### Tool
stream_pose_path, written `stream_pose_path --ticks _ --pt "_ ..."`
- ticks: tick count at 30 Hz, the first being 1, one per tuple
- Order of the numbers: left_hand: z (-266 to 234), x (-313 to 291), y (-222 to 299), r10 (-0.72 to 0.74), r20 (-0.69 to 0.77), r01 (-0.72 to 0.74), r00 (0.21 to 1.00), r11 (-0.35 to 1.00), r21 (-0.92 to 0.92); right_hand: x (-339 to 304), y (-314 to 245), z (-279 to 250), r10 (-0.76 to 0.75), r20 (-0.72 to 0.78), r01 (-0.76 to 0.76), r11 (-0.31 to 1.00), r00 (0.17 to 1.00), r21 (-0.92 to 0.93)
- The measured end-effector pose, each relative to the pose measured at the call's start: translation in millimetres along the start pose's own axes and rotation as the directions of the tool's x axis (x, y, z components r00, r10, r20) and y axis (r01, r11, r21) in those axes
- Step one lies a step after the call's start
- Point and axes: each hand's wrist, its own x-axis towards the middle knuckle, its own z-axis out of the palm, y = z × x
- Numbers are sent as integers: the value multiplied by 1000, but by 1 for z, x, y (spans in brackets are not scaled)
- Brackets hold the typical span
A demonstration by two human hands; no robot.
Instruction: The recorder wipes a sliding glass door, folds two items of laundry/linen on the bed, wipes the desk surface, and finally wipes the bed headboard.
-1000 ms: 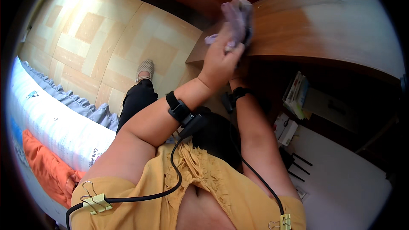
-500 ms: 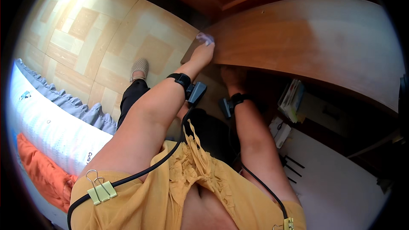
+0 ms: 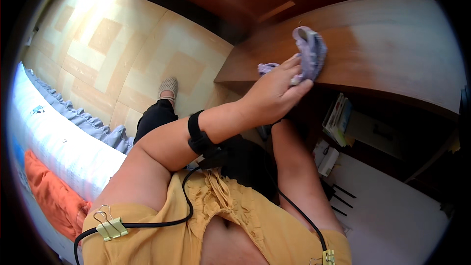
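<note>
My left hand (image 3: 277,91) grips a crumpled lavender cloth (image 3: 312,55) near the front edge of a brown wooden tabletop (image 3: 338,41). Part of the cloth stands up above my fingers, and another bit shows behind my knuckles. The left forearm crosses in front of my body toward the right, with a black strap (image 3: 197,135) around it. My right forearm (image 3: 294,159) reaches forward beneath the table's edge. The right hand itself is hidden behind the left hand and wrist.
Below the tabletop is an open shelf with upright papers and booklets (image 3: 337,118). A white box (image 3: 325,157) and a device with black antennas (image 3: 343,194) are nearby. At left lie a white patterned bed cover (image 3: 64,137) and orange fabric (image 3: 51,179). Black cables (image 3: 157,225) run along my arms.
My left hand has moved right with the cloth, from the table's left corner to farther along its front edge. The right hand, partly visible under the edge before, is now covered.
</note>
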Motion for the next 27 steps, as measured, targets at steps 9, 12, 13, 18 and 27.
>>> stream_pose_path --ticks 9,12,13,18,27 --pt "-8 101 -105 -277 316 307 907 951 -49 -16 18 17 31 62 -29 999 998 -28" --pt "-14 115 -161 -425 331 433 842 900 55 -18 22 20 66 202 -48 995 977 -92" --pt "-17 118 -177 -514 369 517 775 850 99 -21 25 20 131 262 -109 989 956 -97" --pt "-64 72 -280 -478 388 314 788 854 414 -9 -6 10 15 241 10 995 970 -102" --pt "-53 2 -304 -900 262 929 348 369 35 -28 18 17 10 134 9 990 991 -141"
